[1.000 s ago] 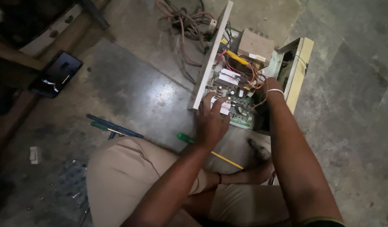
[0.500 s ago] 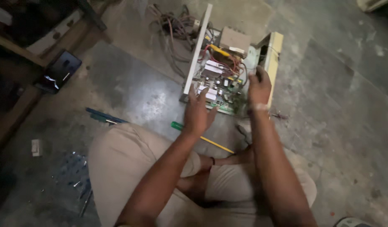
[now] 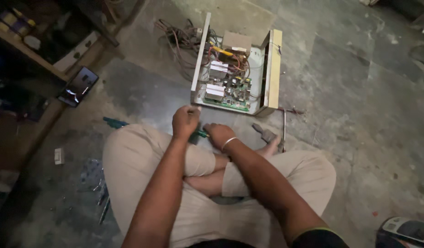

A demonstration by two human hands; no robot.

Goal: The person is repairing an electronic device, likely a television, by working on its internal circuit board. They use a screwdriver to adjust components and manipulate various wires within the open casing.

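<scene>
Green-handled screwdriver [image 3: 201, 134] is gripped between closed left hand [image 3: 185, 120] and right hand [image 3: 220, 134]; tool pick-up judged underway; open cream metal electronics case [image 3: 272, 73] awaits nearby

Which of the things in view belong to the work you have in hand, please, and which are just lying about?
In hand:
- green-handled screwdriver, between left hand and right hand
- open cream metal electronics case with its green circuit board, just beyond the hands

Lying about:
- dark phone with lit screen
- tangle of loose wires
- grey pliers
- small white block
- teal-handled tool
</scene>
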